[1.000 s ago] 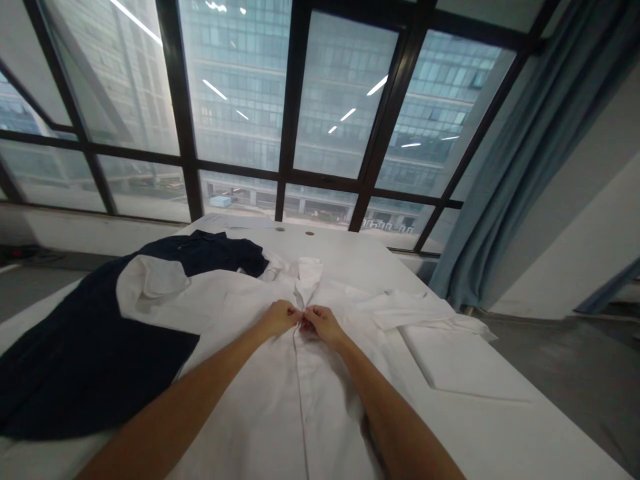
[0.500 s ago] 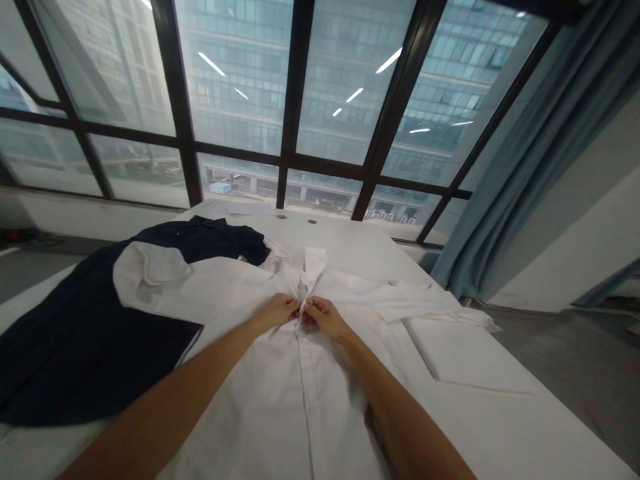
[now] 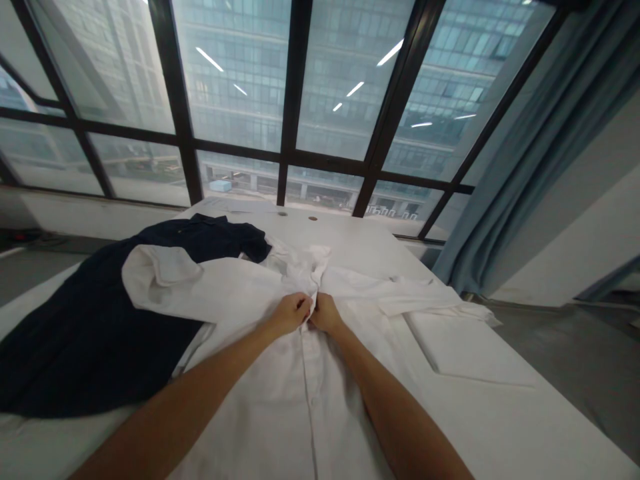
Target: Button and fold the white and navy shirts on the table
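Observation:
A white button-up shirt (image 3: 260, 393) lies spread front side up, its sleeves stretched out to both sides and its placket running down the middle. Near the top of the placket, below the collar, my left hand (image 3: 291, 313) pinches one front edge. Close beside it on the right, my right hand (image 3: 326, 313) is closed on the other edge, its fingertips partly hidden behind the raised fabric. Whether a button is between the fingers is too small to tell. The left sleeve in view rests over a dark navy garment (image 3: 90, 333).
The white table (image 3: 500, 427) carries everything. Under the right-hand sleeve sits a flat white board or box (image 3: 465, 347). Paper sheets (image 3: 240, 205) lie at the far edge, before large dark-framed windows. A blue curtain (image 3: 510, 180) hangs at the right.
My hands have shifted slightly right, and the right hand has turned so its fingers go behind the placket edge. The sleeve on the left has been drawn a little to the right.

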The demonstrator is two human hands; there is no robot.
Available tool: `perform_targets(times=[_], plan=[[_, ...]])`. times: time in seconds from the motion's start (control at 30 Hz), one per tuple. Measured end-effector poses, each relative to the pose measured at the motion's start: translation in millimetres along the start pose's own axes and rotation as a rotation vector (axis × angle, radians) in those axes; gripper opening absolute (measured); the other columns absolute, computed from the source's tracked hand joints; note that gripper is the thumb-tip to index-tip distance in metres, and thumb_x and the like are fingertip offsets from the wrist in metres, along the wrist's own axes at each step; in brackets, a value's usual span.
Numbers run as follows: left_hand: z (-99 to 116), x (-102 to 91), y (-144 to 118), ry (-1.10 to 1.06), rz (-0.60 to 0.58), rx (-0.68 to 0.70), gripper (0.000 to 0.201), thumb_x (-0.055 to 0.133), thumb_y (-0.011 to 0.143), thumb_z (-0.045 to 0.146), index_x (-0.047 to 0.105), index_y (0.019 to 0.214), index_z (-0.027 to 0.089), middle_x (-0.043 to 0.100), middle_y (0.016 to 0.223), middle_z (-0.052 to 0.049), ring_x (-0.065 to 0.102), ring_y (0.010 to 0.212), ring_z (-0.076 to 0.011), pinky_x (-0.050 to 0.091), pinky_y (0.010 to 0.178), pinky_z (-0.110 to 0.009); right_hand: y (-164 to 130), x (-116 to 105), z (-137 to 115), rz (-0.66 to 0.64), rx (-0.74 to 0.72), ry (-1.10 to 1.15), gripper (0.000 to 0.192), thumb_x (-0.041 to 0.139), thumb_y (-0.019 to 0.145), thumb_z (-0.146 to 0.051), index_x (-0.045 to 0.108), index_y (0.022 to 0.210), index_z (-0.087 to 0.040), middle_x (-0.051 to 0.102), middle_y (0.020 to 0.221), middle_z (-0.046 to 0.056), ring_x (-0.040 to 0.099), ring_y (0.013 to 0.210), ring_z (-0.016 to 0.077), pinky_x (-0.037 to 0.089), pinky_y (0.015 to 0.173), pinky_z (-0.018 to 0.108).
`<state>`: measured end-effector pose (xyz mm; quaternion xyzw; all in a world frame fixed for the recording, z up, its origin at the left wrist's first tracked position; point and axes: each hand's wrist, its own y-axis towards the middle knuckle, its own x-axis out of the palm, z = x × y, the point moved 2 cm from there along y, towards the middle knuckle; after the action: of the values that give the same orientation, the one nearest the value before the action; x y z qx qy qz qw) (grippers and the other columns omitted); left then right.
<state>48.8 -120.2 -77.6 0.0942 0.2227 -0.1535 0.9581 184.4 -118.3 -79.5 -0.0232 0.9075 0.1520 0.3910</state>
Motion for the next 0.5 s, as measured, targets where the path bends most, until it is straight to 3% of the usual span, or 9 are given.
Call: perform_targets(times=[0.1,0.2,0.33,0.4,0.5], plan=[[-6,-20.6,6,-0.076,0.186,-0.107,0.030,0.037,0.090,0.037,0.056,0.077,0.018,0.062,0.063,0.000,0.055,0.054,-0.0115,0.043,0.053,-0.021,0,-11,1,0.150,0.130,0.030,0.022,0.045,0.083,-0.026,0.063,0.078,-0.015,0.068,0.072,0.005,0.062,0.065,0.0147,0.044,0.062,0.023],[-11,-48.2,10,-0.127,0.273,-0.189,0.030,0.037,0.090,0.034,0.060,0.086,0.015,0.069,0.083,-0.006,0.064,0.068,-0.0142,0.048,0.061,-0.023,-9,-25,-7,0.151,0.211,-0.009,0.024,0.043,0.088,-0.027,0.063,0.087,-0.015,0.069,0.074,0.006,0.061,0.062,0.0136,0.043,0.061,0.022],[12,-61.6,-13,0.254,0.226,-0.025,0.026,0.046,0.086,0.034,0.064,0.087,0.016,0.070,0.089,-0.008,0.064,0.080,-0.0183,0.047,0.071,-0.026,-42,-41,-40,0.020,0.164,-0.281,0.024,0.054,0.085,-0.037,0.066,0.077,-0.018,0.069,0.074,0.007,0.061,0.067,0.0172,0.038,0.059,0.025],[31,-54.2,-39,0.466,0.134,0.064,0.022,0.049,0.084,0.032,0.066,0.083,0.017,0.071,0.086,-0.007,0.063,0.079,-0.0186,0.045,0.071,-0.026,-66,-44,-60,-0.097,0.131,-0.359,0.031,0.055,0.085,-0.042,0.066,0.069,-0.018,0.068,0.069,0.008,0.060,0.064,0.0178,0.035,0.056,0.025],[57,-35.3,-84,0.601,-0.071,0.070,0.020,0.052,0.081,0.030,0.068,0.076,0.019,0.071,0.079,-0.004,0.063,0.073,-0.0175,0.041,0.063,-0.025,-104,-41,-84,-0.320,0.101,-0.413,0.040,0.054,0.083,-0.048,0.065,0.059,-0.018,0.066,0.062,0.009,0.061,0.059,0.0182,0.035,0.053,0.026]])
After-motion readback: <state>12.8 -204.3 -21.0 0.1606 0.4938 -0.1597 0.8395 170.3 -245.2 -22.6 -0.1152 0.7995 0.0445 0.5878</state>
